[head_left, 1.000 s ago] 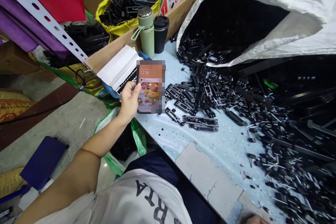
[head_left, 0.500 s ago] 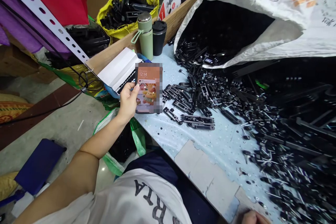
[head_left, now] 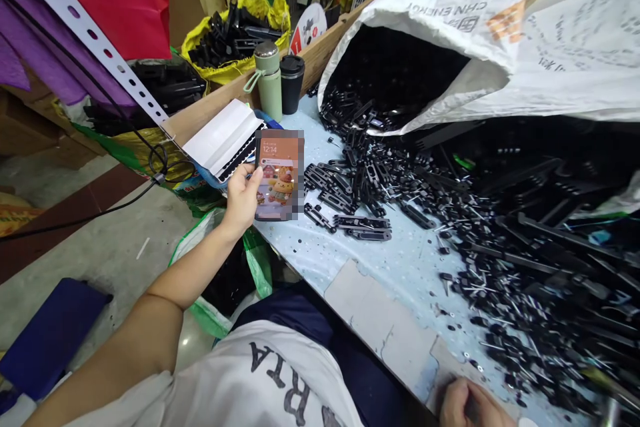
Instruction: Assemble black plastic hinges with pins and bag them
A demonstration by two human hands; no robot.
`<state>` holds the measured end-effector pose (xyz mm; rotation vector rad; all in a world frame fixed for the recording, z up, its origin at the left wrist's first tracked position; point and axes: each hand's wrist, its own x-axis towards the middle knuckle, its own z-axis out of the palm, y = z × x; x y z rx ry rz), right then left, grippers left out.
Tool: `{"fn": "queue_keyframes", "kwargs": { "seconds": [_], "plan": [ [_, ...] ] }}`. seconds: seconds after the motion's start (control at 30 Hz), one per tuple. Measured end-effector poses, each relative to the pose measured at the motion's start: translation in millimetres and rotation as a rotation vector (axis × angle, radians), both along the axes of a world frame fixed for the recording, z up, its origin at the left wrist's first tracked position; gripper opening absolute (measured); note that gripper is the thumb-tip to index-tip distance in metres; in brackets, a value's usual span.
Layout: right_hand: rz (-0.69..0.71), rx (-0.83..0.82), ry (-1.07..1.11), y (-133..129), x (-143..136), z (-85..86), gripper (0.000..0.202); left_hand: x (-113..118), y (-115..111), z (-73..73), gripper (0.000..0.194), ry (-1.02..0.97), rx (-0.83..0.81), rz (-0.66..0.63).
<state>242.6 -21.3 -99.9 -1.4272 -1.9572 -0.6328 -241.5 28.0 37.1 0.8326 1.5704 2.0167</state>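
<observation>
My left hand [head_left: 243, 197] grips a smartphone [head_left: 277, 180] by its left edge, the thumb along the front. The lit screen reads 12:14 over a cartoon wallpaper, and a strip at its right is blurred out. Behind the phone, a white folded paper [head_left: 220, 137] lies in a blue tray. At the bottom edge, my right hand [head_left: 473, 403] rests on the near side of the table with curled fingers; it is partly cut off, and whatever it may hold is hidden. Black slotted plastic parts [head_left: 363, 225] lie right of the phone.
Small black parts and metal pins [head_left: 500, 293] spread over the right of the blue table [head_left: 320, 267]. A large white sack [head_left: 500, 60] gapes open behind them. A green bottle [head_left: 269, 83] and a black cup [head_left: 291, 85] stand by the wooden edge board [head_left: 325, 57]. A blurred tool [head_left: 607, 390] shows lower right.
The view has shifted a little, so the sack and the parts appear further left. More of my right hand shows at the bottom. My left hand keeps holding the lit smartphone.
</observation>
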Motion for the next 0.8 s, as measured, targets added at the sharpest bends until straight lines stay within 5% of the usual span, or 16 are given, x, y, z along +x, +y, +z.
{"fn": "queue_keyframes", "kwargs": {
  "seconds": [0.2, 0.43, 0.6, 0.8],
  "plan": [
    [0.011, 0.002, 0.006, -2.9, -3.8, 6.0, 0.011, -9.4, -6.0, -5.2, 0.031, 0.119, -0.040, 0.051],
    [0.004, -0.007, 0.059, -5.3, -4.9, 4.7, 0.010, -74.4, 12.4, 12.1, 0.013, 0.846, -0.372, 0.433],
    [0.009, 0.054, 0.048, -4.9, -6.8, 6.0, 0.009, -95.2, 32.5, -1.4, 0.028, 1.106, -0.705, 0.362],
    [0.033, 0.056, 0.064, -6.1, -8.8, 9.5, 0.009, -71.1, 33.9, -14.5, 0.038, 1.388, -0.824, 0.233]
  ]
}}
